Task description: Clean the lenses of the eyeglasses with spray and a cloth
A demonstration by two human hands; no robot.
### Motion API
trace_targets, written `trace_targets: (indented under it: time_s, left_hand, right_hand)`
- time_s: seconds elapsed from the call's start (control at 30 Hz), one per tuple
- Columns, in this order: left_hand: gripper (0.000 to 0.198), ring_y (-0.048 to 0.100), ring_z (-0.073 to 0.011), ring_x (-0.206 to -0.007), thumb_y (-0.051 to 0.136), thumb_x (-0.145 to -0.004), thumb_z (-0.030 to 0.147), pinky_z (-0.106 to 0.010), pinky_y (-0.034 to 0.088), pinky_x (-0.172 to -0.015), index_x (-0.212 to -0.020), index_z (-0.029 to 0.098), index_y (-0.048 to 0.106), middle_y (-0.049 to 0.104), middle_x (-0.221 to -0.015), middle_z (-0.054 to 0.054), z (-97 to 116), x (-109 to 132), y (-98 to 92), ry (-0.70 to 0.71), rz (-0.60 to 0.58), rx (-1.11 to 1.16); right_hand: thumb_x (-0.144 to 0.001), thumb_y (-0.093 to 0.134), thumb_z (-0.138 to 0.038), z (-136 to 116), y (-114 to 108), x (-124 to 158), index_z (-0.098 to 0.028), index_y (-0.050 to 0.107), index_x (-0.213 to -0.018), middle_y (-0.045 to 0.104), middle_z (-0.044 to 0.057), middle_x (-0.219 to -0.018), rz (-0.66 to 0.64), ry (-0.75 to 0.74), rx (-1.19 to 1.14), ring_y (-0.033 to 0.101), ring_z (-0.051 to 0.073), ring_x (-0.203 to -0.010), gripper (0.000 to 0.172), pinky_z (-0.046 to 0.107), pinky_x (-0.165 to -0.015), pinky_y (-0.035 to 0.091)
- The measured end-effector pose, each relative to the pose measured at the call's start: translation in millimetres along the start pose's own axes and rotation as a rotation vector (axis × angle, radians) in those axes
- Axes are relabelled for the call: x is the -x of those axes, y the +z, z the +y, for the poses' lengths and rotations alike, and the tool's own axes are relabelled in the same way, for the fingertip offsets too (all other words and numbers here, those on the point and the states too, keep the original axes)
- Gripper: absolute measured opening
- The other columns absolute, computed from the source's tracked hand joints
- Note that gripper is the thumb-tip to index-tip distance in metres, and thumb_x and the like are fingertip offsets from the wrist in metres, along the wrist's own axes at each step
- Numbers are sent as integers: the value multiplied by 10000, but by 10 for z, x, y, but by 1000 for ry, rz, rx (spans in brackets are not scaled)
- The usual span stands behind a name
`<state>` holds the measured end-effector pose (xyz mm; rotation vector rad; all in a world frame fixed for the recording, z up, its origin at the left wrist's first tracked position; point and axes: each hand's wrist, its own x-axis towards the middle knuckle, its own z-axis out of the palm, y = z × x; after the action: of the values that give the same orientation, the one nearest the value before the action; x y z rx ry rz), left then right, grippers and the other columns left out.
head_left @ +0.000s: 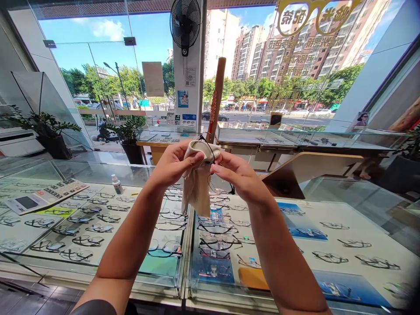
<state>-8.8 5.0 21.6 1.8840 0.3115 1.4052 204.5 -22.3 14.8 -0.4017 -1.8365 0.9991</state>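
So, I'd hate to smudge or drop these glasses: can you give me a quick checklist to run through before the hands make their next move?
1. Left hand grips the cloth: ok, thumb and fingers pinch its upper part.
2. Right hand steadies the glasses: ok, fingertips are at the frame.
3. Glasses clear of the cloth: not ok, it covers part of them.
4. Lenses free of smudges: cannot tell, too small and partly hidden.
5. Bottle standing: ok, upright, to the left of the hands.
6. Calculator apart from both hands: ok, far off to the left.
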Motion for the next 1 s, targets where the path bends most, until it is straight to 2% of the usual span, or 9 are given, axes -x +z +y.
trace_targets:
  time_s: [0.17, 0.33, 0.5, 0.67, 0.83, 1.0]
  left_hand:
    - [358, 549, -133, -726, 879, -882, 514, -256, 458, -681, -906, 170, 785, 661, -818, -35, -26, -24, -16, -7, 34, 14]
    - [381, 472, -118, -655, 910, -840, 524, -258, 416, -629, -833, 174, 758, 609, -739, -12, -37, -36, -16, 4, 26, 18]
    - [374, 475, -121, -665, 936, -808, 498, -255, 409, -621, -828, 176, 747, 612, -756, -16, -3, -15, 10, -39, -33, 27]
    - [372, 446, -113, -651, 938, -808, 488, -245, 376, -594, -832, 170, 746, 577, -733, -5, 10, 9, 16, -58, -46, 17]
    - [353, 499, -129, -691, 919, -835, 492, -255, 423, -634, -879, 176, 768, 620, -788, -22, -28, 17, 59, -76, -74, 33]
    - [384, 514, -130, -698, 943, -800, 508, -256, 456, -659, -859, 169, 774, 630, -784, -24, -79, -3, 149, -54, -45, 39]
  right_hand:
    - [-965, 756, -459, -14, 28, 30, -261, 551, -952, 483, 0, -953, -25, 4, -35, 441, 180, -868, 286, 362, -812, 415]
    - [-919, 773, -532, 74, -16, 7, -311, 412, -1061, 448, -16, -943, 12, 13, -101, 438, 194, -869, 447, 372, -808, 422]
    - [-874, 789, -594, 117, -20, -13, -314, 383, -1122, 530, -3, -986, 7, 50, -123, 500, 207, -905, 552, 378, -798, 435]
    - [-858, 838, -536, 113, 46, -22, -303, 399, -1136, 614, 7, -1074, -34, 30, -232, 557, 199, -941, 570, 359, -817, 467]
    - [-796, 899, -531, 191, 48, -33, -299, 461, -1156, 591, -14, -1006, -30, 65, -242, 534, 170, -820, 613, 324, -709, 449]
    - [-727, 956, -491, 279, 5, -45, -294, 546, -1238, 648, 15, -1111, -11, 88, -253, 610, 205, -947, 685, 338, -799, 518]
